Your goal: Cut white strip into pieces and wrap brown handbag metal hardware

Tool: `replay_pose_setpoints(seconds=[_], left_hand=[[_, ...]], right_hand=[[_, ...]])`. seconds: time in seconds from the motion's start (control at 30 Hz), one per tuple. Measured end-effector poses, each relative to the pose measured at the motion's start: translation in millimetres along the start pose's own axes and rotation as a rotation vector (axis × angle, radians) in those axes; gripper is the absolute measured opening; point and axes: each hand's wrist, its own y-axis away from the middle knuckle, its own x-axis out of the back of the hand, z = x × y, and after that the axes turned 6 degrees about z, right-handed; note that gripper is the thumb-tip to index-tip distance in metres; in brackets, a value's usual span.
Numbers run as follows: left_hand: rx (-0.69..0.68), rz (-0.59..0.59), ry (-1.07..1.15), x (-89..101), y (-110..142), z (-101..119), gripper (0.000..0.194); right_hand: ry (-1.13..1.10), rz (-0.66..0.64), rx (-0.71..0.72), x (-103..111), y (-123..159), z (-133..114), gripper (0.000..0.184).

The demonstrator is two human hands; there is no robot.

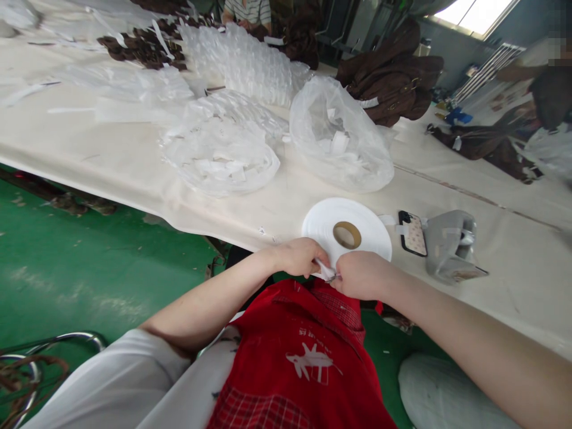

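Observation:
My left hand [304, 256] is closed on a white strip [324, 269], pinched at the fingertips in front of my red apron. Close beside it, my right hand [363, 274] is closed too, its fingers around a small metal tool, perhaps snips, mostly hidden by the hand. The metal tip touches or lies very near the strip. Just behind both hands, a large roll of white tape [322, 223] lies flat at the table edge, its brown cardboard core [347, 235] showing. My right hand covers part of the roll's near side.
Two clear plastic bags [263, 170] [379, 173] holding white pieces stand behind the roll on the pale table [134, 173]. A phone [413, 233] and a grey plastic container [447, 256] lie to the right. Brown bags [393, 77] are piled farther back. A person in a striped shirt [250, 11] sits across.

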Motion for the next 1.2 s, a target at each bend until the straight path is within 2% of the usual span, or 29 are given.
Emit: replay_pose_setpoints(seconds=[0.17,0.33,0.73,0.97,1.2], left_hand=[[-0.027,-0.004,-0.036,2.5,1,4,0.037],[-0.057,-0.014,0.005,1.7,2,-1,0.037],[-0.098,0.005,0.001,6.4,9,-4,0.034],[-0.013,-0.046,0.011,8.1,7,2,0.039],[-0.055,-0.025,0.027,7.5,8,0,0.038]], right_hand=[[0.011,-0.005,0.024,-2,-4,-7,0.034],[-0.014,-0.005,0.024,-3,0,-3,0.035],[-0.108,0.154,-0.054,-19,41,9,0.033],[-0.147,0.208,-0.042,-16,34,6,0.032],[-0.151,0.219,-0.038,-10,31,-2,0.028]])
